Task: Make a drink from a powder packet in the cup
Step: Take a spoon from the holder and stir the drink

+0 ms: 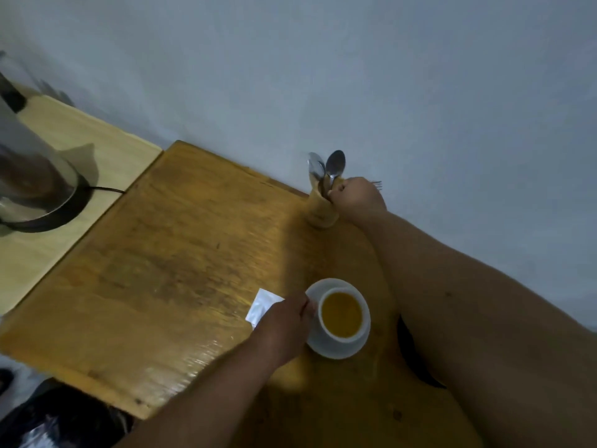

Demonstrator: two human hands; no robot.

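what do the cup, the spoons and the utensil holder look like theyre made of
Cup: likely glazed ceramic, smooth opaque white walls. Spoons: metal, probably steel, grey bowls with bright reflections. Utensil holder: tan and matte, perhaps wood or bamboo; blur leaves it open.

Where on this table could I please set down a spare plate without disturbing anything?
The widest bare patch is the table middle, bordered by the kettle side, the packet and the utensil holder. It is crowded around the cup and saucer, where the left hand rests.
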